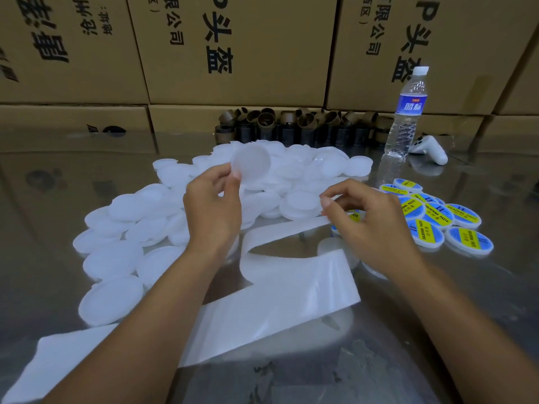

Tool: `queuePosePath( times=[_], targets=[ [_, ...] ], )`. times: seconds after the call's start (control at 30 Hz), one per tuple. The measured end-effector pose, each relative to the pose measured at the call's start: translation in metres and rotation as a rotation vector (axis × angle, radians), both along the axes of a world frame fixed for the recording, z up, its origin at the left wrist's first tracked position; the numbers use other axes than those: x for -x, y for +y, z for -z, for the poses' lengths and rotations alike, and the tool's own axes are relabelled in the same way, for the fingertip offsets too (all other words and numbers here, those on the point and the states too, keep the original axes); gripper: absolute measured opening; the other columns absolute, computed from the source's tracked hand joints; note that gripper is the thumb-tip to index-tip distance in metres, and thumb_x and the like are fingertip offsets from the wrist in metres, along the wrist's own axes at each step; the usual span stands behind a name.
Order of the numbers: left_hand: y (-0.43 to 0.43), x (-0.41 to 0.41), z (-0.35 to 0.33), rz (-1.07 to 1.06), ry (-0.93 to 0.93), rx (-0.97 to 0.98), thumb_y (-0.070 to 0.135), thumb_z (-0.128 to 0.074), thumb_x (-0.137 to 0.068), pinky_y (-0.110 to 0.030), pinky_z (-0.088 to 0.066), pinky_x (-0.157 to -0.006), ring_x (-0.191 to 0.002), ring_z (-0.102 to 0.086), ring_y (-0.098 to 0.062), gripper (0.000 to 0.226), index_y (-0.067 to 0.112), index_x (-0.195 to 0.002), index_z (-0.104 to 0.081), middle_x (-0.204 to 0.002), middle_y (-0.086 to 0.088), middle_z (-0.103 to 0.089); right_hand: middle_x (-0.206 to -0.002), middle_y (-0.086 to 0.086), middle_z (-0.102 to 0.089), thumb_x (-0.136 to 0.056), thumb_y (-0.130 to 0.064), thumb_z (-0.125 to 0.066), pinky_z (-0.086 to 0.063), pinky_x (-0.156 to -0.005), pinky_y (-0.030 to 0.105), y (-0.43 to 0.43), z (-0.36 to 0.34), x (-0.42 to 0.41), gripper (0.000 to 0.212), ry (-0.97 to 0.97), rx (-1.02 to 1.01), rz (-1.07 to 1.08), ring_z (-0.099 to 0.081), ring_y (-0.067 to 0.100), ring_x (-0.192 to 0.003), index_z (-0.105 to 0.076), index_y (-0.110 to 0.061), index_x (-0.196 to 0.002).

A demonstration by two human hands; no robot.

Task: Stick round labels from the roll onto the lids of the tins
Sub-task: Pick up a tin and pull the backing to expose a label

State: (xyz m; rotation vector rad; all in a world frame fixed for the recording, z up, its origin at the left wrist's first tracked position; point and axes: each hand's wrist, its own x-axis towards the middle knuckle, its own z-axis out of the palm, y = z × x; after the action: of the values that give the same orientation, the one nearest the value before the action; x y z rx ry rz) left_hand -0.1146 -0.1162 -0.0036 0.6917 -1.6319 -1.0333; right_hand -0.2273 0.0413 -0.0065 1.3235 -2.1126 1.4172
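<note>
Two hands work above the table (58, 182): I see the left hand (213, 211) pinching one blank lid (252, 163) upright over the white pile (131, 211), the right hand (370, 225) pinching the end of the label strip (291, 275) near it; labelled lids (437, 212) lie further right.

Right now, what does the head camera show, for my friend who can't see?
A person's left hand holds up a blank round white plastic lid while the right hand pinches the long white paper label strip. More blank lids are piled behind; blue-and-yellow labelled lids lie at the right.
</note>
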Motion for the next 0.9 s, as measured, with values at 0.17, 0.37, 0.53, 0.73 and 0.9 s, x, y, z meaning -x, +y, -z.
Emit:
queuePosePath(
  times=[0.17, 0.37, 0.53, 0.73, 0.9],
  targets=[
    [0.01, -0.001, -0.014, 0.496, 0.278, -0.423, 0.013, -0.05, -0.099, -0.017, -0.054, -0.075, -0.062, -0.067, -0.007, 0.02, 0.013, -0.111, -0.066, -0.084, 0.006, -0.073, -0.078, -0.018, -0.066, -0.083, -0.019, -0.067, -0.049, -0.075, 0.035, -0.001, 0.003, 0.001, 0.022, 0.095, -0.034, 0.016, -0.062, 0.004, -0.085, -0.062, -0.03, -0.101],
    [0.021, -0.005, -0.015, 1.004, 0.25, -0.703, -0.003, -0.043, -0.089, -0.022, -0.054, -0.061, -0.042, -0.045, -0.006, 0.021, 0.004, -0.102, -0.058, -0.061, 0.001, -0.058, -0.088, -0.018, -0.062, -0.087, -0.031, -0.057, -0.046, -0.081, 0.029, -0.003, -0.002, -0.009, 0.028, 0.177, 0.129, 0.026, -0.06, 0.006, -0.087, -0.062, -0.025, -0.115],
    [0.022, -0.008, -0.012, 1.178, 0.059, -0.735, 0.01, -0.051, -0.073, -0.021, -0.05, -0.056, -0.037, -0.037, -0.005, 0.026, 0.005, -0.098, -0.058, -0.055, 0.002, -0.048, -0.099, -0.014, -0.062, -0.091, -0.039, -0.046, -0.042, -0.089, 0.028, -0.004, -0.007, -0.013, 0.038, 0.198, 0.145, -0.019, -0.055, 0.004, -0.099, -0.057, -0.025, -0.125],
    [0.028, -0.006, -0.007, 1.242, -0.11, -0.708, 0.014, -0.054, -0.075, -0.023, -0.05, -0.056, -0.038, -0.041, -0.007, 0.021, 0.013, -0.08, -0.073, -0.055, -0.002, -0.051, -0.092, -0.015, -0.06, -0.085, -0.03, -0.06, -0.041, -0.09, 0.028, -0.008, -0.009, -0.018, 0.018, 0.074, 0.125, -0.098, -0.054, 0.013, -0.099, -0.069, -0.017, -0.094],
    [0.024, 0.001, -0.004, 1.221, -0.093, -0.68, 0.03, -0.047, -0.087, -0.028, -0.058, -0.073, -0.074, -0.07, -0.02, 0.033, 0.012, -0.109, -0.065, -0.09, -0.01, -0.072, -0.088, -0.008, -0.059, -0.084, -0.02, -0.069, -0.04, -0.087, 0.028, -0.005, -0.01, -0.017, 0.004, 0.026, 0.138, -0.079, -0.055, 0.02, -0.097, -0.066, -0.02, -0.083]
  ],
)
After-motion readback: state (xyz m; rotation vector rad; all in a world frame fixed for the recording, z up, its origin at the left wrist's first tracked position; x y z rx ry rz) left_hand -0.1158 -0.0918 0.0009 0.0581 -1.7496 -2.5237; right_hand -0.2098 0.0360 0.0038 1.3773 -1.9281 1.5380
